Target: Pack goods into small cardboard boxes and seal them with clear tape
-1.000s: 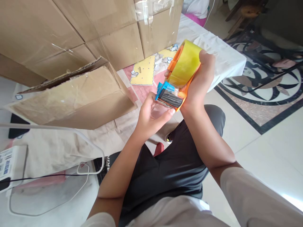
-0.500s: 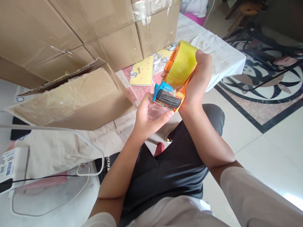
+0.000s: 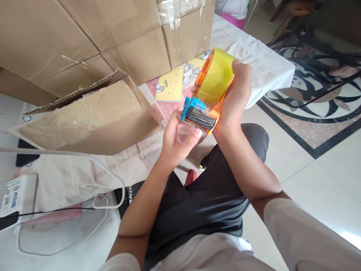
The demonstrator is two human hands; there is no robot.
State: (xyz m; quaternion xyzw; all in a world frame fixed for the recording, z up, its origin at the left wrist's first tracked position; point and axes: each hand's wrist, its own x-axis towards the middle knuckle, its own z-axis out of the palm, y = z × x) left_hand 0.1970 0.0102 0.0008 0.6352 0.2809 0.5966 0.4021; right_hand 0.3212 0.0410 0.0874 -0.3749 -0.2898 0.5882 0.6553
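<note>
Right of the cardboard box (image 3: pixel 124 135), the left hand's (image 3: pixel 175 140) fingers pinch a clear tape strip (image 3: pixel 184 131) (freeing its end seems the step, the next move calling for a steady pull), while the right hand's (image 3: pixel 234 99) clamp the tape dispenser (image 3: pixel 213 84) in midair.

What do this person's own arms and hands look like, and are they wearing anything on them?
The left hand and right hand are bare, with no gloves, watch or bracelet visible. Plain, pale grey-white sleeves, the left sleeve and right sleeve, end near the elbows. No sleeve markings show.
</note>
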